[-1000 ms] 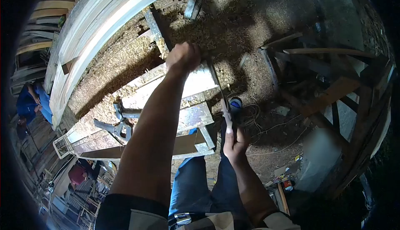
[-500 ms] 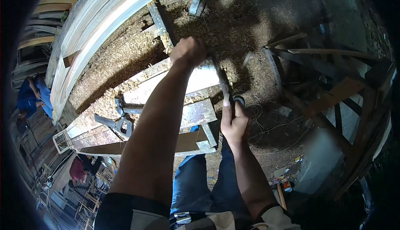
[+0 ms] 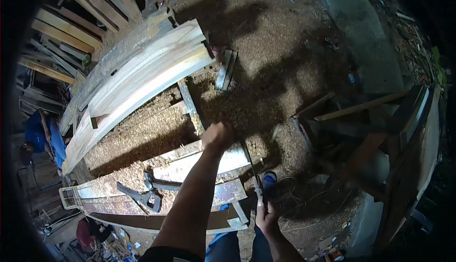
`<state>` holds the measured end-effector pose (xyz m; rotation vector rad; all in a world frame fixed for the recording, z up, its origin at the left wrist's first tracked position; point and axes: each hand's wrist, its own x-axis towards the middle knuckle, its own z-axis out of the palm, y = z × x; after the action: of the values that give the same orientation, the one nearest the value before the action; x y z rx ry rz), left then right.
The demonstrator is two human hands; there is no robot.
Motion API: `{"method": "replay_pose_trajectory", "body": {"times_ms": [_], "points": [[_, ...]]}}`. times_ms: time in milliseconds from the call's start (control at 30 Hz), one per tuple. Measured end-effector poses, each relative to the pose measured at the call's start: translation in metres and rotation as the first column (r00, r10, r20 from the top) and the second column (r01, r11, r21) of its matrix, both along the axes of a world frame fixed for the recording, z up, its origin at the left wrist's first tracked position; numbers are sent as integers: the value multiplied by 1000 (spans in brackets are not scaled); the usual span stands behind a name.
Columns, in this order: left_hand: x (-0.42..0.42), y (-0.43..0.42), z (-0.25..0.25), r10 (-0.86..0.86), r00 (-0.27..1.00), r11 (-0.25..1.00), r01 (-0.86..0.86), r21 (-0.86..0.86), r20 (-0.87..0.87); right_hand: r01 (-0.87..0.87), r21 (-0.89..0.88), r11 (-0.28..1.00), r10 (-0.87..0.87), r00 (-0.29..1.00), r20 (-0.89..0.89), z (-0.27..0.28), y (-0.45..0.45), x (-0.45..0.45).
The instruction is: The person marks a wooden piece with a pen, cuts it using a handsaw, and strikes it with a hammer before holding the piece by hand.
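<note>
My left hand (image 3: 218,136) is a closed fist above the end of a pale board (image 3: 232,161). What its fingers hold is hidden from this side. My right hand (image 3: 267,217) is wrapped round the near end of a long, thin bar-like tool (image 3: 257,184), thumb along it. The tool runs along the board's end toward my left fist; its exact kind cannot be made out. To the left of my left forearm, a hammer (image 3: 149,178) lies on the shavings-strewn boards, beside a dark tool with a looped handle (image 3: 154,201).
Broad curved planks (image 3: 147,67) lie beyond the work, with wood shavings (image 3: 137,133) between. Dark timber framing (image 3: 365,143) stands at right, near a loose cable (image 3: 327,214). Two people, one in blue (image 3: 40,136) and one in dark red (image 3: 85,233), are at far left.
The camera view has tilted farther out, so hands and boards appear lower. My left fist stays near the board's end, and my right hand keeps its hold on the thin tool.
</note>
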<state>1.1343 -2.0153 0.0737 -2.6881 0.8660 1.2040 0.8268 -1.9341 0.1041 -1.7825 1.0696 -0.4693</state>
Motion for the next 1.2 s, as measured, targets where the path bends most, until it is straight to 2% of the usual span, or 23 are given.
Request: {"method": "replay_pose_trajectory", "body": {"times_ms": [33,67,100,133,167,200,267,333,467,500,533,633,667,767,833,867,967,1033,1067,1100,1167,1200], "points": [[-1,-3,8,-1,1000,1000,1,-15,3,18,-16,1000,-18,1000,24,10,-7,14],[-3,-5,13,3,1000,1000,-3,-10,4,42,-4,999,-42,998,-40,20,-13,28],[-4,-4,15,12,1000,1000,-12,0,7,-14,76,997,29,977,-211,25,-28,38],[-2,-2,4,84,996,996,-84,7,14,6,181,984,28,982,-185,16,-32,41],[-2,2,-5,87,996,996,-87,17,12,30,286,958,17,987,-161,7,-31,40],[-3,-1,2,77,997,997,-77,27,-1,32,291,956,18,986,-167,10,-27,35],[1,-3,5,59,998,998,-59,34,-4,79,4,997,-79,992,97,16,-16,27],[0,-1,4,16,1000,1000,-16,-3,-16,102,-85,991,-83,975,208,18,-18,33],[-2,-2,10,-25,1000,998,25,51,-9,14,190,982,1,997,-74,17,-40,60],[-2,-2,6,-8,1000,999,8,35,-7,14,188,982,-1,997,-71,17,-34,52],[-1,-3,4,10,1000,1000,-10,16,-6,20,87,996,-18,1000,-20,25,-27,41],[1,0,1,11,1000,1000,-11,-1,-15,152,-90,984,-130,969,210,46,-28,49],[-3,1,2,8,1000,1000,-7,5,-25,87,-55,995,-83,993,83,43,-26,44],[1,-2,10,6,1000,999,-5,36,-22,40,179,983,-33,999,-42,13,-38,61],[0,-2,2,26,999,1000,-26,15,-19,22,142,990,-15,998,-54,5,-30,49],[1,-2,2,25,999,1000,-24,15,-21,66,34,997,-68,996,52,9,-23,43],[-1,0,0,-8,1000,1000,8,11,-22,109,-99,989,-91,981,173,7,-9,23],[-2,1,-3,68,997,998,-68,-9,29,30,50,998,-29,999,-29,32,-29,50],[-3,1,1,66,997,997,-65,-33,27,57,94,994,-52,997,-50,13,-34,60],[-3,1,6,67,997,997,-66,-32,31,102,136,985,-107,994,31,13,-38,76],[-3,0,12,30,999,998,-28,-60,20,46,116,992,-43,999,-26,10,-25,50],[0,0,12,26,999,998,-25,-61,20,54,30,998,-56,995,87,18,-20,44]]}}
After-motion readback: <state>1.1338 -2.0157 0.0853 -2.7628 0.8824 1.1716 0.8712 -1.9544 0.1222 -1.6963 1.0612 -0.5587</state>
